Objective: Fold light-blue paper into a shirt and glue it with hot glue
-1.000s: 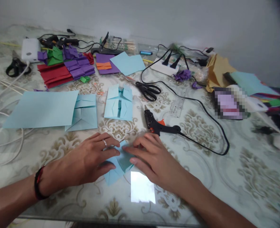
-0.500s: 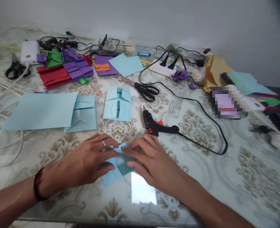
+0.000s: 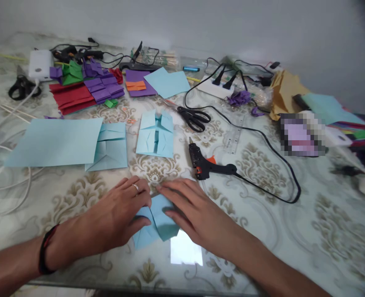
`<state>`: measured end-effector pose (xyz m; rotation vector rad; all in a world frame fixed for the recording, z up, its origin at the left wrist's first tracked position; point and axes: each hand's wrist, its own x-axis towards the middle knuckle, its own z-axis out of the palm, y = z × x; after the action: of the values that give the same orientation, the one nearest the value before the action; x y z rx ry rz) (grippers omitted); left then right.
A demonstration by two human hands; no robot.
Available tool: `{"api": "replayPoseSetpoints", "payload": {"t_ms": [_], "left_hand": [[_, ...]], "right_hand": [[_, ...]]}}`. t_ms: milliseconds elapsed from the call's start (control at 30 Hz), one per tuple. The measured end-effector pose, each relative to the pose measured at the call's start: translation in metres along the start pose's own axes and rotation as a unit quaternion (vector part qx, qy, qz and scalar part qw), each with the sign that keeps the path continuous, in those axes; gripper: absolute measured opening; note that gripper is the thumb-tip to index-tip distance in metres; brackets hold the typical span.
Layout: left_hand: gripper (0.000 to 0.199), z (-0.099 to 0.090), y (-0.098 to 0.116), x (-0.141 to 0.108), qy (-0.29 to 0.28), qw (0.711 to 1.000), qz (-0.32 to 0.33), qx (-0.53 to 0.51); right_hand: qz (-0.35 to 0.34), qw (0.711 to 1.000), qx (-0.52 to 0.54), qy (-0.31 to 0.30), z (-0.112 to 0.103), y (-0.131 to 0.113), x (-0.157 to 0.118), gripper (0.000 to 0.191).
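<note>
A light blue folded paper (image 3: 162,220) lies on the table near its front edge, between my hands. My left hand (image 3: 117,214), with a ring and a dark wrist cord, has its fingers curled on the paper's left side, thumb lying on it. My right hand (image 3: 195,208) rests over the right side with its fingers stretched and apart. A folded blue piece (image 3: 165,138) with a slit down its middle lies beyond them. To the left, a flat blue sheet (image 3: 58,140) partly covers another folded blue piece (image 3: 112,150).
A black glue gun (image 3: 212,165) with its cord lies right of centre. Behind are black-handled scissors (image 3: 195,117), a clear ruler (image 3: 235,134) and a white power strip (image 3: 215,88). Red folded paper (image 3: 71,98) sits back left, brown paper (image 3: 286,93) back right.
The blue paper's right part now stands more open, a larger flap showing. My left fingers have curled in more, and my right fingers have straightened towards the paper's far edge. The view has shifted slightly.
</note>
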<state>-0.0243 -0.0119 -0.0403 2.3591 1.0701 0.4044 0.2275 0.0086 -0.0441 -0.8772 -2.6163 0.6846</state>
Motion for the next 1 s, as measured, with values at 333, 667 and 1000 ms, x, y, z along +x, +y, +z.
{"api": "replayPoseSetpoints", "payload": {"t_ms": [333, 667, 1000], "left_hand": [[0.011, -0.001, -0.001, -0.001, 0.025, 0.990, -0.021, -0.135], [0.020, -0.009, 0.014, 0.006, -0.022, 0.976, -0.100, -0.192], [0.028, -0.014, 0.019, 0.007, -0.050, 0.958, -0.124, -0.254]], "right_hand": [[0.098, 0.982, 0.160, 0.027, -0.004, -0.003, 0.000, 0.007], [0.089, 0.971, 0.220, 0.030, 0.000, -0.013, 0.000, 0.017], [0.131, 0.952, 0.278, -0.014, -0.004, -0.016, 0.003, 0.025]]}}
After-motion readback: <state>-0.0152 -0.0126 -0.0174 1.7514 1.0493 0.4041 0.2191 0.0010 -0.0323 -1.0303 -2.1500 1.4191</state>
